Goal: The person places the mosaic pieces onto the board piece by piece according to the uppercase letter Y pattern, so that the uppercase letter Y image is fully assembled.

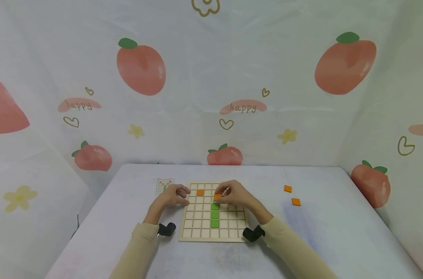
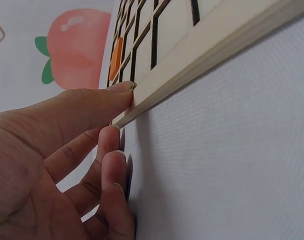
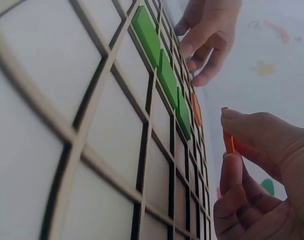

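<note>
A wooden grid board (image 1: 194, 239) lies on the table. Three green square tiles (image 1: 215, 214) form a column on it, and one orange square tile (image 1: 200, 192) occupies a cell toward its upper left. Between thumb and fingers, my right hand (image 1: 235, 193) pinches another orange tile (image 3: 228, 135), held on edge above the board just beyond the green column. At the board's left edge is my left hand (image 1: 172, 195). Its thumb (image 2: 109, 97) touches the rim, while the other fingers lie loosely bent beside the edge, holding nothing.
Two loose orange tiles (image 1: 292, 195) lie on the white table (image 1: 323, 232) to the right. A small card with a printed coloured grid (image 1: 162, 185) lies behind my left hand. A fruit-patterned curtain (image 1: 197, 77) hangs behind the table and along its sides.
</note>
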A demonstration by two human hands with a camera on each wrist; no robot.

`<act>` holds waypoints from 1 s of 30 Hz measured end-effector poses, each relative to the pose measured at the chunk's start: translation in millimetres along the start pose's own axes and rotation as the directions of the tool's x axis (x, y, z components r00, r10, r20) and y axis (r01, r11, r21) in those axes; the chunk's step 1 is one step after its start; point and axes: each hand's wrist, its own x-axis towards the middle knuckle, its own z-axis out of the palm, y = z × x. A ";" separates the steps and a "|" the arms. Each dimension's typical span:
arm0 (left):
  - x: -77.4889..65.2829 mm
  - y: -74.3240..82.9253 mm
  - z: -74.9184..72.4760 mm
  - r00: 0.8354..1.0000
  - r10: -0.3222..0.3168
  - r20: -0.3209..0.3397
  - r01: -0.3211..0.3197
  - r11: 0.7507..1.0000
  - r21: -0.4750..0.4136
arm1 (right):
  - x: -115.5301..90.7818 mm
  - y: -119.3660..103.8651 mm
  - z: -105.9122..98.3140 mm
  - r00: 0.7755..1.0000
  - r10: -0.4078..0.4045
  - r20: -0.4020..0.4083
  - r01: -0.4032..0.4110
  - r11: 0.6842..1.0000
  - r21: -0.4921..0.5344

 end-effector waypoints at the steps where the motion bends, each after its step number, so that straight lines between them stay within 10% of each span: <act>1: -0.4 0.1 -0.1 1.000 -0.002 0.000 0.002 1.000 -0.002 | 1.5 -0.8 1.3 1.000 -0.008 0.001 0.008 1.000 0.004; 30: -0.7 1.4 -0.1 1.000 -0.028 -0.004 0.028 1.000 0.009 | 25.9 -6.8 27.2 0.999 0.029 0.028 -0.027 0.998 -0.052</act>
